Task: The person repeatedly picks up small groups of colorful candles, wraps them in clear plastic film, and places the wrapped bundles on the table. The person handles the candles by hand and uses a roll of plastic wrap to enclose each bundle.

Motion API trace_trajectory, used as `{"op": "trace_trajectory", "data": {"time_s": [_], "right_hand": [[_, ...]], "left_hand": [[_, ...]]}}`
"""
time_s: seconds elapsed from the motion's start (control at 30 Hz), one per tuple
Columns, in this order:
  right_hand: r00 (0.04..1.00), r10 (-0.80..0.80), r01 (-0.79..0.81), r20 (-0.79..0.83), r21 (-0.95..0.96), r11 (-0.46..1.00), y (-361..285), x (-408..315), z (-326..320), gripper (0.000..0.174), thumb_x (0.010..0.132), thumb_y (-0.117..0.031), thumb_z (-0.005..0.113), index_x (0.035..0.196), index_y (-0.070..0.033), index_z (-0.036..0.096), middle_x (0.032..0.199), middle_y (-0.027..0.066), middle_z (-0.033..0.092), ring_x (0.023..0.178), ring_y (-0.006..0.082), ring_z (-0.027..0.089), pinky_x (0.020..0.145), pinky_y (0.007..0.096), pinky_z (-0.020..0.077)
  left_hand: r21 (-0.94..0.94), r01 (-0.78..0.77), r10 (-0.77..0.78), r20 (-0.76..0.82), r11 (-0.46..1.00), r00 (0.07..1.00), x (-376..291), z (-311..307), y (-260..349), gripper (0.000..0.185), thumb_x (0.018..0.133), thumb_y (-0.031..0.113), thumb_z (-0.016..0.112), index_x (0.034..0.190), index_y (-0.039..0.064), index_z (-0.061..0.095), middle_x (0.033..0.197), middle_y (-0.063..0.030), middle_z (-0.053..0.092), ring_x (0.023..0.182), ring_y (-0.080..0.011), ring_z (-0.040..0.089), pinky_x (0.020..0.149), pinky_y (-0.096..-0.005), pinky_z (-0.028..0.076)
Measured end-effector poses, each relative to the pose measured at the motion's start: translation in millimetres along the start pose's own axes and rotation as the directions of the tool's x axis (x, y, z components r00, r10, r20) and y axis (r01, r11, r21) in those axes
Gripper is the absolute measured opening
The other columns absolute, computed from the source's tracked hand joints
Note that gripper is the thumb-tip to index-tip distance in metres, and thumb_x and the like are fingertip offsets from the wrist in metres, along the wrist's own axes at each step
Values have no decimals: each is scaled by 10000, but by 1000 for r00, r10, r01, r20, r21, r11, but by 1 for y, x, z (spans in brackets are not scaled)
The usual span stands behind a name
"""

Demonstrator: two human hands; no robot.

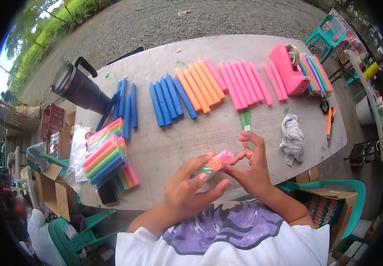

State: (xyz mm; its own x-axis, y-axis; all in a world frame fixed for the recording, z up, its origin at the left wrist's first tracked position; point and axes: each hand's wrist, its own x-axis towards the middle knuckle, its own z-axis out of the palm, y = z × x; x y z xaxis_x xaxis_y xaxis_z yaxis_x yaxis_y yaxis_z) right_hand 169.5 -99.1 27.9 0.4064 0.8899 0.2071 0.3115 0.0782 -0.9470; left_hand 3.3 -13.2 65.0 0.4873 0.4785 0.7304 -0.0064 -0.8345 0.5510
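Note:
My left hand (188, 186) is wrapped around a clear-plastic-wrapped pack of candles (216, 162), with pink, orange and green ends showing. At the near end of that pack, the thumb and a finger of my right hand (249, 166) pinch at the film. A small whitish piece, perhaps tape (247, 127), sits at the tip of a raised right finger. Beyond my hands lie loose blue candles (166, 99), orange candles (199, 88) and pink candles (244, 84) in a row. A pink tape dispenser (289, 73) stands at their right.
Wrapped candle packs (106, 159) pile up at the left beside a phone (107, 194) and a dark tumbler (81, 86). On the right lie a rag (292, 139), an orange cutter (329, 124) and more packs (316, 74). A green chair (357, 199) holds a box. Someone sits at lower left.

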Motion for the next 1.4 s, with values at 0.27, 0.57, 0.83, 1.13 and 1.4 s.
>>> {"op": "trace_trajectory", "data": {"time_s": [0.27, 0.57, 0.83, 1.13, 1.4], "right_hand": [[976, -119, 111, 183, 55, 992, -66, 14, -48, 115, 884, -265, 730, 907, -156, 763, 1268, 115, 417, 1240, 252, 387, 998, 426, 328], [967, -18, 67, 256, -187, 980, -82, 20, -40, 75, 823, -220, 774, 782, -160, 757, 1109, 93, 495, 1059, 255, 424, 949, 411, 343], [951, -34, 121, 309, -266, 956, -62, 21, -45, 236, 738, -297, 844, 650, -138, 693, 1069, 62, 511, 997, 270, 424, 918, 397, 359], [998, 0, 24, 65, -378, 925, 42, 20, -18, 281, 799, -301, 812, 780, -113, 604, 1105, 64, 557, 1060, 266, 441, 962, 429, 372], [980, -74, -28, 184, 497, 867, -56, 10, -44, 265, 945, -1, 629, 1041, -62, 389, 964, 147, 657, 868, 163, 648, 804, 294, 499]], "left_hand": [[89, -70, 80, -115, 994, 990, -9, 14, -5, 552, 756, -8, 828, 1158, 96, 464, 1126, -259, 662, 836, -314, 732, 609, -330, 604], [43, -148, 146, 53, 988, 988, -18, 13, 1, 601, 704, -43, 849, 1116, 87, 432, 1213, -253, 611, 820, -294, 726, 605, -323, 613], [139, -266, 276, -62, 954, 959, -14, 21, -4, 347, 762, -34, 751, 838, 41, 421, 1086, -202, 711, 785, -283, 712, 582, -289, 609], [50, -201, 203, -45, 978, 978, -9, 15, -6, 388, 776, 13, 775, 985, 49, 450, 1122, -225, 684, 792, -316, 718, 637, -318, 619], [-217, 10, 16, 121, 976, 992, -31, -5, 4, 393, 723, -137, 705, 1089, 0, 664, 1288, -268, 503, 1132, -411, 627, 936, -422, 563]]}}
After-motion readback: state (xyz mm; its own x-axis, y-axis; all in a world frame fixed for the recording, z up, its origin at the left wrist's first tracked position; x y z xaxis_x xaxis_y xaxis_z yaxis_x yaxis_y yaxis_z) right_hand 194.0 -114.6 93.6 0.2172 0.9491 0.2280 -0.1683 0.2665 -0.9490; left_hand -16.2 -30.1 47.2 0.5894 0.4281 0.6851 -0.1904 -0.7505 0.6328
